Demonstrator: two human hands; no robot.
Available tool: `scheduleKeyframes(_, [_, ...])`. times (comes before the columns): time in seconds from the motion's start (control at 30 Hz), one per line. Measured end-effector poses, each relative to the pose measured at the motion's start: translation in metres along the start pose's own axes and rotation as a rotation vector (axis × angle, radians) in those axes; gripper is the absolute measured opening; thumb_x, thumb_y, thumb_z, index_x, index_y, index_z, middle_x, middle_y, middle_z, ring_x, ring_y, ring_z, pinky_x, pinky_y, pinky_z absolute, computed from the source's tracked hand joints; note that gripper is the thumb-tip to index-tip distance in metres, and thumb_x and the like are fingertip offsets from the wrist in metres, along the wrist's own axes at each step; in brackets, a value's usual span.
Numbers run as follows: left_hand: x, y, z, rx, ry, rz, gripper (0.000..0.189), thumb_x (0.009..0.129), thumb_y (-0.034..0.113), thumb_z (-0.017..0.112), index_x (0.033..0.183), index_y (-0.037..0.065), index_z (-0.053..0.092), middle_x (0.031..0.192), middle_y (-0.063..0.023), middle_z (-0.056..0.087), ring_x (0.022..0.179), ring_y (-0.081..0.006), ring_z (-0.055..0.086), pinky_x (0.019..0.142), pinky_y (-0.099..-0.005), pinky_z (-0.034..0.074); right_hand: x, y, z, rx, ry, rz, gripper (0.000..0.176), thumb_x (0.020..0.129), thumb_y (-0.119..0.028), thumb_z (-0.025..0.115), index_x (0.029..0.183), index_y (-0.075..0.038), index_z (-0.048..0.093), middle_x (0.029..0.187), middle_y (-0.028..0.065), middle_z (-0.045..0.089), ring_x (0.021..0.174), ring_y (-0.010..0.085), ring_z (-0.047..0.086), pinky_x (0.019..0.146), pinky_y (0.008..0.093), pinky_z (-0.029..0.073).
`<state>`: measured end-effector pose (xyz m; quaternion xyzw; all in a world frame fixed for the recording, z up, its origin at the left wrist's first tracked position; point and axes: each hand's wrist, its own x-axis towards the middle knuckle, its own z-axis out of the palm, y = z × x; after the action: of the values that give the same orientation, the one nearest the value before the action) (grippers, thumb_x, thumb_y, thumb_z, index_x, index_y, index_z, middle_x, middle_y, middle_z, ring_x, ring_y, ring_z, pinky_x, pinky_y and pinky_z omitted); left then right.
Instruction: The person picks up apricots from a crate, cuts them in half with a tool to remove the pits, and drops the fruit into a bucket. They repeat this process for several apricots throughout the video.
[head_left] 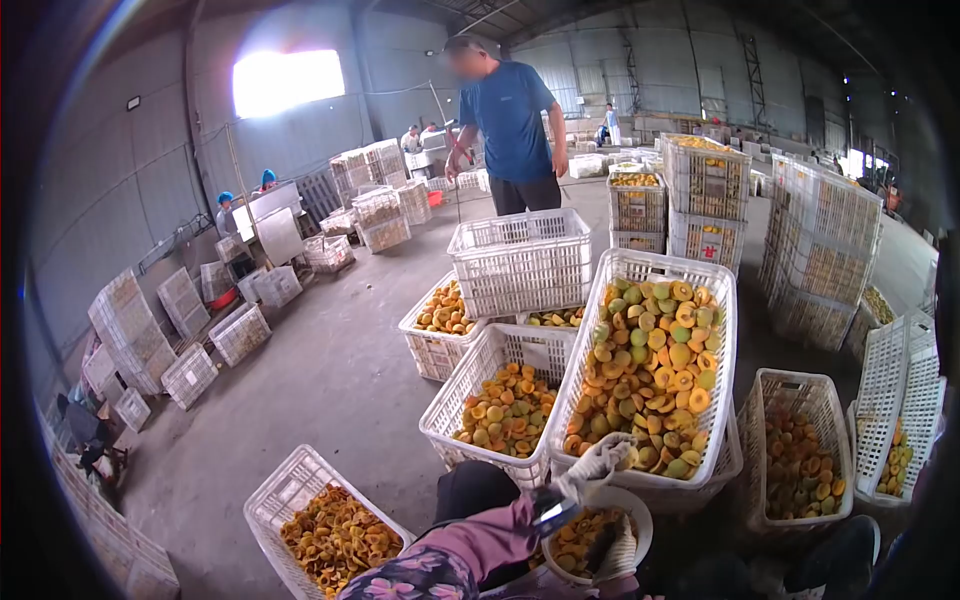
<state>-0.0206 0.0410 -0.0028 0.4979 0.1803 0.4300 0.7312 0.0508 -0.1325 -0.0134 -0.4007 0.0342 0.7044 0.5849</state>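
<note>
My left hand (605,458), in a whitish glove, is at the near rim of a large white plastic crate (728,330). Its fingers curl in close to the halved apricots (655,370), orange and green, that fill the crate; what they grip is hidden. Below it stands a white bucket (643,522) with more apricot halves (575,540) inside. My right hand (618,552), also gloved, is over the bucket's right side, beside a dark shape, and its fingers are not clearly shown. A pink sleeve with a floral cuff covers my left arm.
A lower crate of darker halves (340,530) sits at left on the concrete floor. Crates of fruit (510,400) stand ahead, one stacked crate (520,265) above them. More crates (795,450) are at right. A person (510,120) in a blue shirt stands beyond.
</note>
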Motion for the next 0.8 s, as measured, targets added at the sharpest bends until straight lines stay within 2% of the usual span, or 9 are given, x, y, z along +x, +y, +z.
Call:
scheduleKeyframes(0.23, [-0.079,0.044,0.065,-0.201,0.152,-0.332,0.031,0.092,0.018,0.05,0.12,0.005,0.045,0.096,-0.0021,0.055,0.089,-0.0045,0.051,0.075,-0.0169,0.042,0.023,0.009,-0.012,-0.105,-0.073,-0.322,0.032,0.084,-0.043,0.056,0.091,-0.012,0.055,0.071,0.0,0.052,0.057,0.0132,0.047,0.05,0.0272,0.04])
scheduleKeyframes(0.3, [-0.075,-0.018,0.023,0.346,0.001,-0.032,0.03,0.092,0.019,0.049,0.117,0.002,0.047,0.099,-0.0037,0.058,0.094,-0.0083,0.053,0.084,-0.0212,0.042,0.035,0.011,-0.019,-0.159,-0.134,-0.469,0.033,0.086,-0.039,0.057,0.097,-0.009,0.055,0.082,0.001,0.055,0.068,0.0122,0.05,0.06,0.0259,0.042])
scheduleKeyframes(0.4, [-0.082,0.007,0.037,0.441,-0.032,-0.113,0.029,0.093,0.019,0.048,0.116,0.001,0.049,0.103,-0.0038,0.058,0.098,-0.01,0.053,0.087,-0.0222,0.04,0.047,0.013,-0.023,-0.228,-0.184,-0.609,0.035,0.088,-0.033,0.057,0.107,-0.004,0.054,0.098,0.0026,0.059,0.084,0.0108,0.054,0.074,0.0241,0.045])
scheduleKeyframes(0.5, [-0.086,-0.023,0.024,0.958,0.004,0.326,0.03,0.095,0.019,0.044,0.117,-0.001,0.049,0.106,-0.0047,0.057,0.102,-0.0115,0.051,0.091,-0.0234,0.039,0.052,0.016,-0.018,-0.241,-0.119,-0.586,0.042,0.088,-0.031,0.056,0.118,-0.001,0.049,0.11,0.0075,0.055,0.096,0.0152,0.053,0.082,0.0265,0.043])
scheduleKeyframes(0.57, [-0.084,-0.033,0.022,0.04,0.214,-0.12,0.031,0.096,0.02,0.041,0.118,-0.001,0.048,0.111,-0.0052,0.056,0.104,-0.0121,0.05,0.093,-0.0229,0.038,0.057,0.018,-0.02,-0.402,-0.093,-0.596,0.046,0.089,-0.029,0.055,0.122,0.0,0.045,0.116,0.0087,0.052,0.101,0.0164,0.05,0.086,0.027,0.041])
scheduleKeyframes(0.63, [-0.079,-0.021,0.024,-0.125,0.268,-0.189,0.033,0.097,0.021,0.038,0.117,-0.001,0.049,0.111,-0.005,0.056,0.104,-0.0131,0.051,0.093,-0.0239,0.038,0.055,0.017,-0.011,-0.563,-0.063,-0.602,0.049,0.089,-0.028,0.054,0.126,0.002,0.042,0.122,0.0098,0.049,0.107,0.0175,0.048,0.09,0.0276,0.039])
scheduleKeyframes(0.7, [-0.078,-0.012,0.024,-0.276,0.329,-0.128,0.035,0.094,0.027,0.044,0.114,-0.001,0.052,0.104,-0.0049,0.058,0.096,-0.0136,0.054,0.088,-0.0266,0.043,0.041,0.019,0.009,-1.001,0.165,-0.823,0.039,0.087,-0.034,0.052,0.11,-0.003,0.054,0.087,0.0158,0.062,0.078,0.0307,0.06,0.066,0.038,0.048])
scheduleKeyframes(0.73, [-0.076,-0.016,0.016,-0.355,0.311,-0.117,0.036,0.093,0.03,0.046,0.112,0.0,0.053,0.101,-0.0048,0.059,0.093,-0.0139,0.055,0.085,-0.0278,0.045,0.035,0.007,0.006,-1.739,0.03,-1.243,0.05,0.089,-0.028,0.048,0.129,0.002,0.037,0.112,0.0256,0.054,0.103,0.0374,0.053,0.082,0.0409,0.044])
scheduleKeyframes(0.8, [-0.073,-0.009,0.004,-0.344,0.254,-0.099,0.032,0.094,0.031,0.046,0.104,0.003,0.056,0.097,-0.0053,0.06,0.089,-0.0168,0.057,0.082,-0.0283,0.046,0.031,0.004,0.019,-1.256,-0.065,-1.052,0.042,0.089,-0.027,0.046,0.122,0.0,0.044,0.108,0.0269,0.055,0.099,0.0419,0.052,0.079,0.0444,0.044])
